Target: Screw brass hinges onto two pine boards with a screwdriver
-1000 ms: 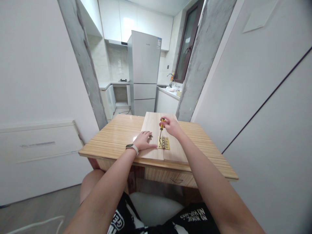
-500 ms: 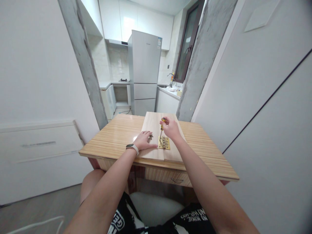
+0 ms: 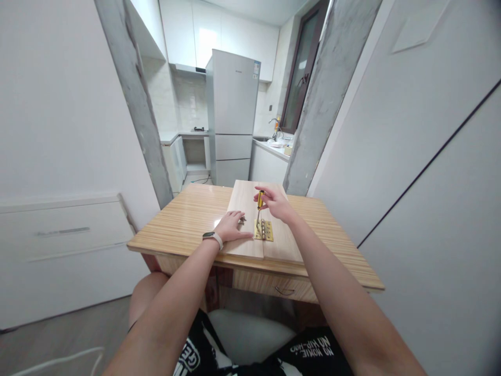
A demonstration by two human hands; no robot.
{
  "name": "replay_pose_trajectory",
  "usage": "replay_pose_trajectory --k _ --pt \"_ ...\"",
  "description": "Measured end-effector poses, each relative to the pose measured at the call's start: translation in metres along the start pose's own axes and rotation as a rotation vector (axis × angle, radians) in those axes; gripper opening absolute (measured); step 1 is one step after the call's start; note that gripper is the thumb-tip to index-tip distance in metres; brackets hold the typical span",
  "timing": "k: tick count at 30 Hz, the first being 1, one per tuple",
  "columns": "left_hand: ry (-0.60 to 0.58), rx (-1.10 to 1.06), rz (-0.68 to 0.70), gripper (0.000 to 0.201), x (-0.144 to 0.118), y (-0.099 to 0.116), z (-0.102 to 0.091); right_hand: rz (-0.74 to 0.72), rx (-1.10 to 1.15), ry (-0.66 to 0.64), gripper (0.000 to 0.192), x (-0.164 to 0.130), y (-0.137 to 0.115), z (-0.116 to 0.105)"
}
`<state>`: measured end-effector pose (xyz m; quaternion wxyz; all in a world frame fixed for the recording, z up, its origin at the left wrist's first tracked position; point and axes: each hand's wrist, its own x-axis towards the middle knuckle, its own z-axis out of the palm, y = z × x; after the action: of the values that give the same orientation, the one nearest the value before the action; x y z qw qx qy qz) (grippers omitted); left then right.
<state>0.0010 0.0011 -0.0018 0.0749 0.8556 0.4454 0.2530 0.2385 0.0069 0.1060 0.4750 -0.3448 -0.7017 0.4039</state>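
Two pale wooden boards (image 3: 242, 197) lie side by side, with a brass hinge (image 3: 267, 230) across the seam between them. My right hand (image 3: 275, 202) grips the yellow-and-black handle of a screwdriver (image 3: 260, 200). The shaft points down, its tip at the hinge's left leaf. My left hand (image 3: 230, 226) lies with fingers spread on the left board, its thumb reaching to the hinge's left edge. Several small metal pieces, apparently screws (image 3: 242, 220), sit beside its fingers, partly hidden.
The boards rest on a striped wooden table (image 3: 183, 219) with a drawer (image 3: 270, 283) below its front edge. White panels flank the table on both sides. Behind it stand a grey fridge (image 3: 235, 94) and a kitchen counter with a sink (image 3: 261, 139).
The fingers of my right hand have shifted on the screwdriver handle, the index finger now stretched over its top. The screwdriver tip stays at the hinge. My left hand has not moved.
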Motion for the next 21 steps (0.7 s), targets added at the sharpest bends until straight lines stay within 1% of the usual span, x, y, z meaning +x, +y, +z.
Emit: replay_pose_trajectory --k 5,7,10,16,19,21 --pt "0.000 -0.004 0.003 0.108 0.000 -0.001 0.000 -0.066 -0.104 0.001 0.035 0.004 -0.002 -0.006" --pt "-0.001 -0.002 0.002 0.108 0.000 -0.001 0.000 -0.046 -0.084 -0.006 0.034 0.004 -0.002 -0.007" --pt "-0.002 0.002 0.000 0.107 0.000 0.000 0.000 -0.017 -0.035 0.021 0.035 0.003 -0.001 -0.005" --pt "-0.003 -0.004 -0.001 0.105 0.000 0.001 -0.001 -0.068 -0.120 0.142 0.025 0.001 0.004 0.002" --pt "-0.008 -0.011 -0.004 0.103 0.000 0.002 -0.001 -0.070 -0.256 0.232 0.021 -0.004 -0.001 0.009" --pt "-0.011 -0.015 -0.010 0.102 0.000 0.003 -0.002 -0.076 -0.388 0.320 0.022 -0.008 -0.007 0.018"
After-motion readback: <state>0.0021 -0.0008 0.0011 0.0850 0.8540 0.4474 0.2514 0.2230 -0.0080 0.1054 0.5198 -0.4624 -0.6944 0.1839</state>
